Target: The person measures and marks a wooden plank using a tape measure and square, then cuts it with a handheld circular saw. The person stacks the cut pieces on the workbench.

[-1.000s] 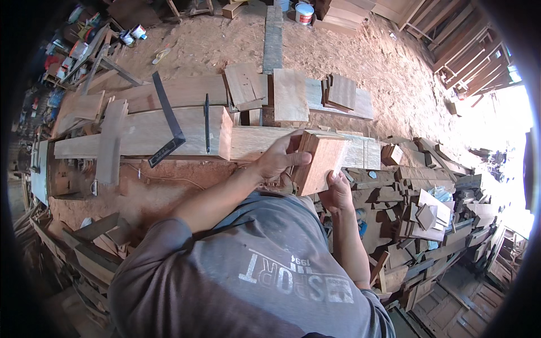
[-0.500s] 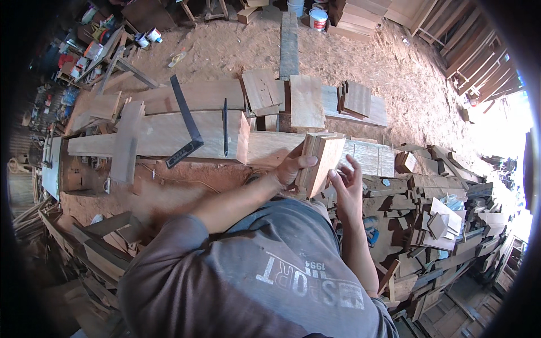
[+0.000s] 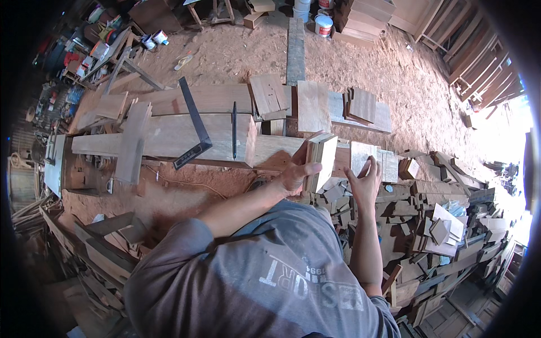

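Observation:
Upright in my left hand [image 3: 297, 172] is a small stack of short wooden boards [image 3: 322, 160], with the thumb pressed across its near edge. My right hand [image 3: 365, 180] pinches the lower end of one thin, pale wooden piece [image 3: 361, 153], just right of the stack and over the bench plank. A gap separates this piece from the stack. Left of my hands, a black carpenter's square [image 3: 194, 127] and a dark, thin bar [image 3: 234, 130] lie on a thick timber beam [image 3: 186, 135].
Several flat boards [image 3: 313, 107] rest across the far planks, and another board [image 3: 133, 143] lies crosswise at the left. Piled offcuts [image 3: 439, 225] cover the ground at my right. Paint buckets [image 3: 323, 25] and stacked wood [image 3: 366, 19] stand at the back.
My right hand has moved right, away from the stack, and now has a single pale piece in its fingers. The stack in my left hand has turned more upright.

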A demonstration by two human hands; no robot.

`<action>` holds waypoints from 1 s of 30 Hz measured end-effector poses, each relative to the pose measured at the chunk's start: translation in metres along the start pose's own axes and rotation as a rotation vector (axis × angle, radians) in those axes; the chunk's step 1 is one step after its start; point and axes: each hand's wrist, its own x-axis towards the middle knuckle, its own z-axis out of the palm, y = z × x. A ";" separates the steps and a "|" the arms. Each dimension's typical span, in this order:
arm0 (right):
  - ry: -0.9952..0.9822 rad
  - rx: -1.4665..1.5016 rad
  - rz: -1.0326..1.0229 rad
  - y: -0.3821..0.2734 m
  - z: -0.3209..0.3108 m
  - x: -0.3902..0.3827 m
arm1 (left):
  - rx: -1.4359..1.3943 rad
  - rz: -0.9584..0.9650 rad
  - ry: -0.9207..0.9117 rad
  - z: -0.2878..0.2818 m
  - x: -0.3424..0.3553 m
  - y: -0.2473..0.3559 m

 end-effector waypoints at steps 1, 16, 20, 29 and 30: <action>-0.036 -0.102 -0.033 0.010 0.002 0.003 | 0.028 0.025 0.003 0.003 -0.002 0.004; -0.535 1.228 -0.235 -0.082 -0.024 -0.056 | 0.257 0.185 -0.032 0.042 -0.014 0.039; -0.614 1.330 -0.199 -0.071 -0.042 -0.053 | 0.160 0.155 -0.029 0.044 -0.015 0.045; -0.467 1.549 0.087 -0.051 -0.048 -0.043 | 0.005 0.019 0.047 0.049 -0.018 0.058; -0.434 1.540 0.122 -0.049 -0.048 -0.042 | 0.009 0.026 0.045 0.048 -0.017 0.056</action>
